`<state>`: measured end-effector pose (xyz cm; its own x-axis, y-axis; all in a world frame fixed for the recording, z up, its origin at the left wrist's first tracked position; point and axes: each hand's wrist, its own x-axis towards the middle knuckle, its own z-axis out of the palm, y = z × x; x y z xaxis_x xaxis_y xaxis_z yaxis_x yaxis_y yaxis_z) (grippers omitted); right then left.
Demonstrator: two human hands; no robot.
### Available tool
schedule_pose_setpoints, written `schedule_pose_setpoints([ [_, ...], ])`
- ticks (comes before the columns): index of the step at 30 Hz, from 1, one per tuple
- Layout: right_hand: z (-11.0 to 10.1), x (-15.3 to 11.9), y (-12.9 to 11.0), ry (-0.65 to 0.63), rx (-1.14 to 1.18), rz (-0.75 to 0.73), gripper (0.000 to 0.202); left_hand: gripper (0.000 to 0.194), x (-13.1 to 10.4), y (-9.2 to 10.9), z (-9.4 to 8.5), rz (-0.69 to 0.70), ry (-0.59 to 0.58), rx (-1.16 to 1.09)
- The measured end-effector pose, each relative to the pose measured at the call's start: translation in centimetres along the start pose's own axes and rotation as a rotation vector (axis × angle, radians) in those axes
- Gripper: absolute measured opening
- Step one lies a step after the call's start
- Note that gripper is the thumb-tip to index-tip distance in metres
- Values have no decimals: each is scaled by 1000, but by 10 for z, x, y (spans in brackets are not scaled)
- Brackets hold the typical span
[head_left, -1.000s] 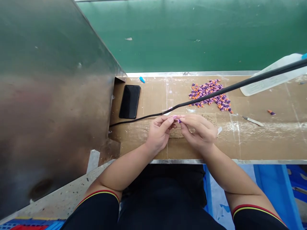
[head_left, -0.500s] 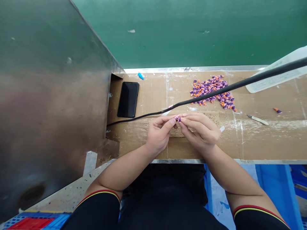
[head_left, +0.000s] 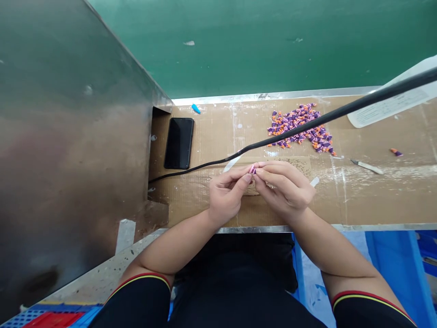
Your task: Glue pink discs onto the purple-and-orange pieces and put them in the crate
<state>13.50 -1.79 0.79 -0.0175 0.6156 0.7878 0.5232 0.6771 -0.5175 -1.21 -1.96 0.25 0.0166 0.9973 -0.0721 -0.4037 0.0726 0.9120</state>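
Observation:
Between the fingertips of both hands is a small purple and pink piece (head_left: 253, 170), mostly covered by the fingers. My left hand (head_left: 227, 193) pinches it from the left with thumb and forefinger. From the other side, my right hand (head_left: 285, 187) closes thumb and fingers on it. Both hands are just above the cardboard (head_left: 205, 200) near the bench's front edge. Beyond the right hand lies a heap of small purple, orange and pink pieces (head_left: 295, 125). One similar loose piece (head_left: 396, 152) sits apart at the right.
A black cable (head_left: 273, 140) runs across in front of the heap. A black phone (head_left: 178, 143) and a small blue piece (head_left: 195, 109) lie at the left, beside a metal cabinet (head_left: 85, 136). A small knife (head_left: 368, 166) and a translucent white container (head_left: 385, 109) are at the right.
The fingers have shifted slightly around the small piece, which shows at a different angle between them. The camera view has moved a little; both hands keep their pinch.

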Motion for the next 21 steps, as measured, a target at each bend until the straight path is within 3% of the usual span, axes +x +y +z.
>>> schedule_pose_setpoints([
  [16, 3, 1, 2, 37, 29, 10, 30, 31, -3, -6, -2, -12, -31, 5],
  [18, -5, 3, 2, 7, -4, 20, 24, 36, -2, -6, -5, -14, -88, 8],
  [21, -35, 4, 0, -116, -78, 79, 18, 44, 0, -5, -8, 4, -198, -25],
])
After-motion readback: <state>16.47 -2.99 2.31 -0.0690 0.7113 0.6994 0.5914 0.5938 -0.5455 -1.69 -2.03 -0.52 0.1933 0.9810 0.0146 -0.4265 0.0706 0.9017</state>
